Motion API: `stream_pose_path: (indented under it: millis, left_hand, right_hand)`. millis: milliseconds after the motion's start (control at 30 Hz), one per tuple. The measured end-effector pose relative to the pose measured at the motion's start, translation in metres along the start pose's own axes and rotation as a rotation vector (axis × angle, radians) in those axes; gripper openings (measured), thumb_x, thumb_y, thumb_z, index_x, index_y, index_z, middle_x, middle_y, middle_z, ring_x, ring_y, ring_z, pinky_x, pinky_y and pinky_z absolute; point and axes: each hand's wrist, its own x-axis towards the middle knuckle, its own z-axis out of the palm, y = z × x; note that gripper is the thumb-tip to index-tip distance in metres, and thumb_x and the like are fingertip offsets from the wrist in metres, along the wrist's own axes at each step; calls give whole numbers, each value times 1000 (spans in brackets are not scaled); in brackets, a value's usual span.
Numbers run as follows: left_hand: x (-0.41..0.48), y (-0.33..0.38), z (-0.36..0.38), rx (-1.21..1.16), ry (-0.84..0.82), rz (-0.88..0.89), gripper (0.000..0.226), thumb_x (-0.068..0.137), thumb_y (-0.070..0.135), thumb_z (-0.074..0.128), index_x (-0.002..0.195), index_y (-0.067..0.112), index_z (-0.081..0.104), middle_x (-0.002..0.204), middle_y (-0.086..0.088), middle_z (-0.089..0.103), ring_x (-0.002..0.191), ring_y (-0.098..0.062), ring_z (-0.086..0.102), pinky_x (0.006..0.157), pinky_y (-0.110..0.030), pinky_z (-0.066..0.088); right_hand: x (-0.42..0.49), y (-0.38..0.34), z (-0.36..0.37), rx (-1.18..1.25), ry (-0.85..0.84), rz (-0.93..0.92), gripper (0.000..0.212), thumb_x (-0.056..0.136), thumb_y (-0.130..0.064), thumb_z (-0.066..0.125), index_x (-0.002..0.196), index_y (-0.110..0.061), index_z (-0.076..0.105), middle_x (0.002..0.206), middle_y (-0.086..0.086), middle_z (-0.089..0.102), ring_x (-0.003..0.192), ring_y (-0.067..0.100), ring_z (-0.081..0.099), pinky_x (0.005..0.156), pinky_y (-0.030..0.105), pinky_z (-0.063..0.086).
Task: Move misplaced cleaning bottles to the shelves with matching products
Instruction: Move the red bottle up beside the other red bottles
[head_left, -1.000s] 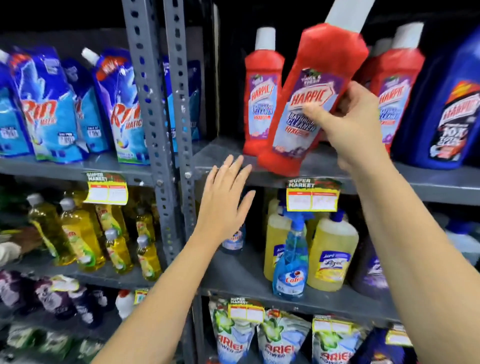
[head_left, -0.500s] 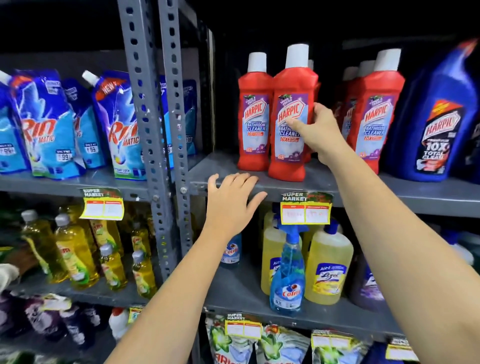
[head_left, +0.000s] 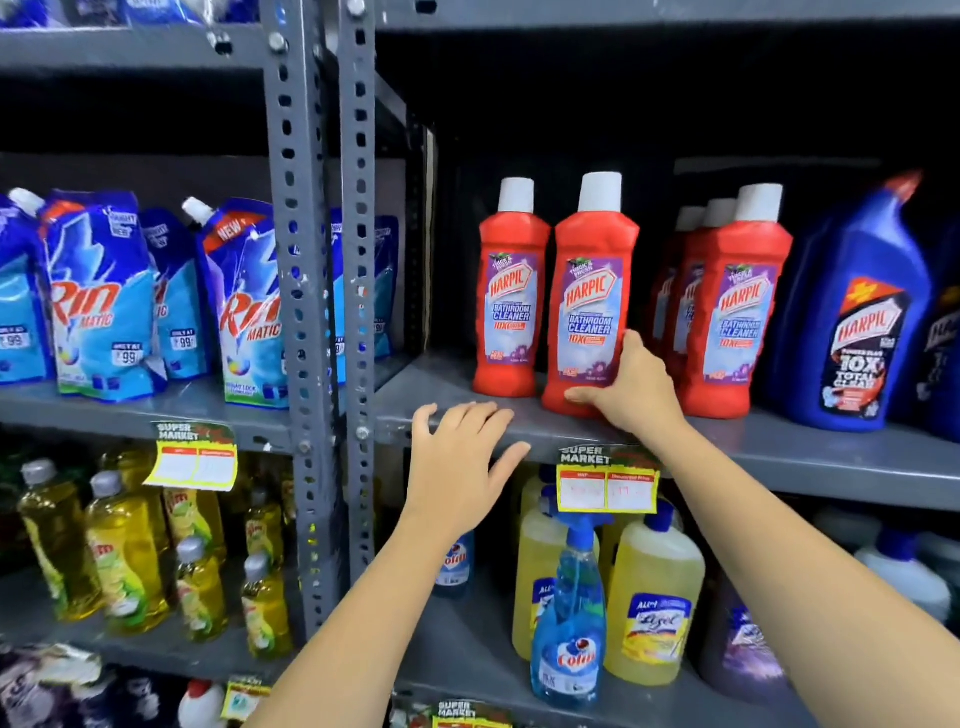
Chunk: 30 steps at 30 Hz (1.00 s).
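Blue Rin Matic detergent pouches (head_left: 104, 296) line the shelf at nine o'clock. Centre frame, the left hand (head_left: 460, 467) rests flat, fingers spread, on the front edge of the grey metal shelf (head_left: 810, 457), holding nothing. At one o'clock, the right hand (head_left: 631, 387) wraps the base of an upright red plastic Harpic bathroom cleaner bottle (head_left: 592, 291), standing on that shelf between matching red Harpic bottles (head_left: 735, 312). A dark blue Harpic toilet cleaner bottle (head_left: 857, 322) sits at three o'clock.

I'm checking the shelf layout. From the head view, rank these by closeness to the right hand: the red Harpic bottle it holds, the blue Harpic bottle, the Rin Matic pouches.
1. Red Harpic bottle: in the right hand.
2. Blue Harpic bottle: far right, same shelf.
3. Rin Matic pouches: left bay.
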Motion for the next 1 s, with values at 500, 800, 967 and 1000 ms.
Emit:
stream_pose_path:
  millis: [500,800,967,1000]
  left_hand:
    - [-1,1,2,-24,-17,-32,47,96,54,37,120,23,62,123,3,64,117,-16,54,107,-53,25]
    - [-1,1,4,-43,4,-23,47,97,53,38,120,22,63,123,3,64,118,-14,54,109,-49,22]
    - [-2,0,4,-48,28,-16,48,96,54,38,119,21,64,122,2,65,117,-16,55,108,-49,23]
    - [-2,-1,4,-48,29,-13,48,97,54,38,119,21,64,122,2,65,117,-15,55,109,-48,23]
  right_hand:
    - [45,45,2,285,-139,40,81,67,-13,89,133,-20,42,129,8,63,116,25,61,106,46,47]
    - [52,55,7,432,-195,69,71,70,-1,83,130,-12,47,125,16,64,114,28,63,105,48,47]
    - [57,60,10,392,-189,48,69,70,-8,85,128,-15,48,124,14,65,115,28,62,106,49,47]
    - [57,60,10,392,-191,47,69,71,-8,85,129,-15,48,125,14,65,115,28,62,106,50,46]
